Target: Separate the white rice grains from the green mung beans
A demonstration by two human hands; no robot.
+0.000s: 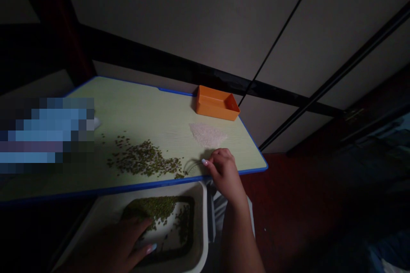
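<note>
My left hand (123,241) reaches into a white basin (204,222) at the table's near edge. Its thumb and forefinger are apart, close to a heap of small green grains (160,205), with the other fingers lost in shadow. Above the near right part of the table, my right hand (223,168) is closed in a pinch. A thin curved line runs from its fingertips towards the loose green grains (145,160) spread on the table; what the fingers hold is too fine to make out. Just beyond this hand lies a flat patch of pale grains (207,135).
An orange open box (218,113) stands at the back right of the pale green table (134,102), which has a blue edge (256,169). Panelled doors (192,17) rise behind. A blurred-out blue shape (54,126) covers the left. Dark red floor (272,204) shows at right.
</note>
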